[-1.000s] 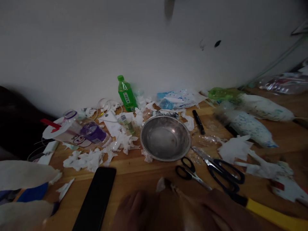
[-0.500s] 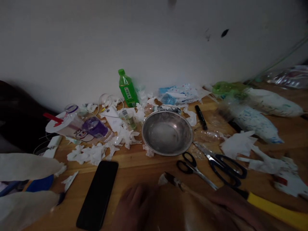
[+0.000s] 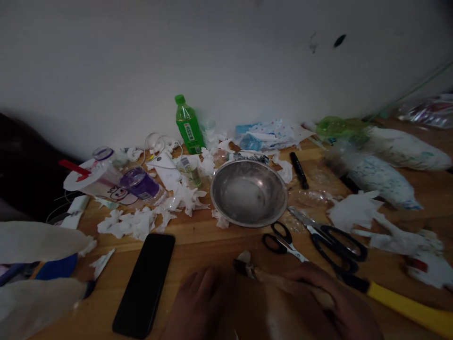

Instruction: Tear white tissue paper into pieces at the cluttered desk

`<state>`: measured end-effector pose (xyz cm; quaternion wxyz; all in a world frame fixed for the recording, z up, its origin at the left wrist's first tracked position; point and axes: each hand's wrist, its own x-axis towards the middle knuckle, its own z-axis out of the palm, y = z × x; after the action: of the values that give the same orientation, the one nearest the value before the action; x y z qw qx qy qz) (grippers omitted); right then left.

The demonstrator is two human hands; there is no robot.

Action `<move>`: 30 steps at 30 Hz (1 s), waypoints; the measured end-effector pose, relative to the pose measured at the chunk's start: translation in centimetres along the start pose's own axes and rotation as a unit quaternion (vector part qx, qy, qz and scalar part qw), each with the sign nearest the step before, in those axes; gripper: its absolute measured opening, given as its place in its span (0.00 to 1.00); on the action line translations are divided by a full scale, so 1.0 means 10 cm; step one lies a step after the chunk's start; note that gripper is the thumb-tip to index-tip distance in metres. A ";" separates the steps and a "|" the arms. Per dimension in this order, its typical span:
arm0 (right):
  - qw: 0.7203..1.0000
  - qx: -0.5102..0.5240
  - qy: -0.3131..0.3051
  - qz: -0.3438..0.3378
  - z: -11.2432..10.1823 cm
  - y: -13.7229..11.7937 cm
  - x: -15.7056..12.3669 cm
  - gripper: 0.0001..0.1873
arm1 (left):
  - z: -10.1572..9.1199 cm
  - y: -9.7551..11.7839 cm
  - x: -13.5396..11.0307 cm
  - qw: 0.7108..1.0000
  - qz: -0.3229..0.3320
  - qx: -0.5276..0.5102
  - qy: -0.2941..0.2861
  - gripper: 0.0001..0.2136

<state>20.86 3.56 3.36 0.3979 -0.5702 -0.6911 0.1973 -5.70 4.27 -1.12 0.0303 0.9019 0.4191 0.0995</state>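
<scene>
At the bottom edge lies a tan-brown elongated piece (image 3: pixel 279 283) with a dark end and a whitish tip; its kind is unclear in the dim light. My right hand (image 3: pixel 329 293) is closed around it from the right. On the left, my left hand (image 3: pixel 200 300) has its fingers curled down close to the brown mass, and whatever they grip is hidden. Small dark-handled scissors (image 3: pixel 281 241) lie just beyond my right hand. Larger scissors (image 3: pixel 339 245) rest farther right. A metal bowl (image 3: pixel 249 193) stands ahead of both hands.
A black phone (image 3: pixel 144 285) lies left of my left hand. Torn white wads (image 3: pixel 129 224) surround a drink cup (image 3: pixel 95 184), purple-labelled cup (image 3: pixel 141 184) and green bottle (image 3: pixel 190 125). Right are a marker (image 3: pixel 299 170), stuffed plastic bags (image 3: pixel 384 174) and a yellow handle (image 3: pixel 406 302).
My right hand and the tan piece have shifted slightly left and turned; its dark end points more leftward. The left hand stays nearly in place. The view has moved a little.
</scene>
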 end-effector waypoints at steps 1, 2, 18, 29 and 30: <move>1.000 -0.002 -0.005 -0.006 0.01 0.01 0.00 0.11 | 0.00 0.00 0.00 1.000 0.001 0.000 0.003 0.30; 1.000 -0.003 -0.008 -0.008 0.01 0.02 0.00 0.09 | 0.00 0.01 0.01 1.000 0.001 -0.001 0.005 0.30; 0.993 -0.038 0.075 0.086 0.11 0.16 0.00 0.12 | 0.00 0.00 0.02 0.999 -0.013 -0.012 -0.036 0.31; 0.979 -0.062 0.108 0.158 0.09 0.28 0.09 0.18 | 0.08 -0.02 -0.01 0.998 -0.029 -0.014 -0.045 0.30; 0.978 -0.068 0.113 0.163 0.08 0.28 0.08 0.19 | 0.07 -0.02 0.00 0.998 -0.031 -0.016 -0.045 0.31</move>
<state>22.03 5.21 1.08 0.3965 -0.7193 -0.5514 0.1465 -5.70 4.37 -1.89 0.0666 0.8915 0.4434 0.0650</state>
